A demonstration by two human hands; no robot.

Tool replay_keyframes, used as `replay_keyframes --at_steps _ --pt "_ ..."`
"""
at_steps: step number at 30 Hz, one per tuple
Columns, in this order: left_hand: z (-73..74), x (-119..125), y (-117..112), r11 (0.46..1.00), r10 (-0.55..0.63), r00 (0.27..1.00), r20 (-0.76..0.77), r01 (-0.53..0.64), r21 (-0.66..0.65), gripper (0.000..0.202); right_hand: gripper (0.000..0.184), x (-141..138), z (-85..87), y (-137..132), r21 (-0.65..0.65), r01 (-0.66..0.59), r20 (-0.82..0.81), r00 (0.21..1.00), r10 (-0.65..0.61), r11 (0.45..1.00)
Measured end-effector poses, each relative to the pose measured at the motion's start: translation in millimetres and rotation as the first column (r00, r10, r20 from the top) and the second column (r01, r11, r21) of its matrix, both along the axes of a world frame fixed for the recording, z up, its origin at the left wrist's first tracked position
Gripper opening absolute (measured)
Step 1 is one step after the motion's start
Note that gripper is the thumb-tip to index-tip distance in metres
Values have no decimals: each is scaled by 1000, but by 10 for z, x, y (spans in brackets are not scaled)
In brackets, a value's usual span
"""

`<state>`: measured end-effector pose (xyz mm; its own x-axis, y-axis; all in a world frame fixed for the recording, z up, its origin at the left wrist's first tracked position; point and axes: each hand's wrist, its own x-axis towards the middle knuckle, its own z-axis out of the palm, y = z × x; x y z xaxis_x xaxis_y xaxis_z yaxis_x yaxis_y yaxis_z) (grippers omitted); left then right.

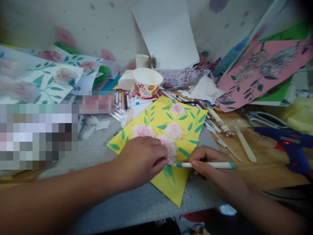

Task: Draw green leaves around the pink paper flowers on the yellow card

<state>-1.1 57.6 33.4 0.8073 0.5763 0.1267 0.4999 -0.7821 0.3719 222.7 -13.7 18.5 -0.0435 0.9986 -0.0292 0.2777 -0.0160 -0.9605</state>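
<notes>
A yellow sheet [177, 191] of paper lay on the grey table cover [114, 209], at the middle of the dial, one corner pointing toward 6 o'clock. It carried pale pink flowers [173, 130] and painted green leaves [187, 152]. The left hand [144, 156] rested over its 8 o'clock side, fingers curled beside the lowest flower; whether they pinched anything I could not tell.

The right hand [207, 163], at 4 o'clock, held a white marker [220, 165] with teal ends in a narrow grip between thumb and fingers. The marker's tip pointed to 9 o'clock, close to the left fingertips and just above a streaky green leaf; I could not tell whether it touched the paper.

A paper bowl [148, 86] stood at 11 o'clock, with loose pens [122, 99] beside it. White flowered sheets [49, 78] were at 10 o'clock, a pink flowered sheet [271, 65] at 2, and a blue glue gun [288, 143], its red light glowing, at 3.
</notes>
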Motion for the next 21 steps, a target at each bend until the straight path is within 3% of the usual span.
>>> replay_keyframes --at_steps 21 --pt "-27 -12 2 1000 0 1000 8 0 1 14 17 22 -31 -8 -16 23 -66 998 -24 1000"
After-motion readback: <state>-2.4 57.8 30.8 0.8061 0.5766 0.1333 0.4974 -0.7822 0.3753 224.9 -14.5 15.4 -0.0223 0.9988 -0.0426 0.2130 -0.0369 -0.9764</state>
